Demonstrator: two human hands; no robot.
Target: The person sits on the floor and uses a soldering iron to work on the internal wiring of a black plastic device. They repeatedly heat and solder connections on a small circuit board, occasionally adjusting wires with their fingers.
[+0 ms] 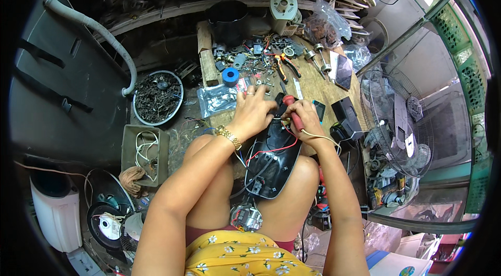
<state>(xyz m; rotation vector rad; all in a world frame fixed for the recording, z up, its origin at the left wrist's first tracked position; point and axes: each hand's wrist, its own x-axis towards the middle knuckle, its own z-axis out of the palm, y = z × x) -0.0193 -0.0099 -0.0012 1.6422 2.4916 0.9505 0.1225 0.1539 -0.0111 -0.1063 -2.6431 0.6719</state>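
Observation:
A long black plastic housing [272, 163] rests across my lap, its inner side up, with a red wire [282, 147] and other leads running over it. My right hand [307, 116] is closed round a red-handled soldering iron [296, 121] with a pale cord, held over the housing's far end. Opposite it, my left hand [252, 112] has its thumb and fingers drawn together at the same end; what they pinch is hidden. Between my thighs sits a metal electric motor [246, 217], near the housing's lower end.
Ahead is a wooden worktop [326, 90] with pliers [284, 67], blue tape [230, 76], a phone [343, 71] and many small parts. A wire fan guard [402, 119] stands right. Left are a basin of dark scraps [158, 98] and a box with white cable [144, 155].

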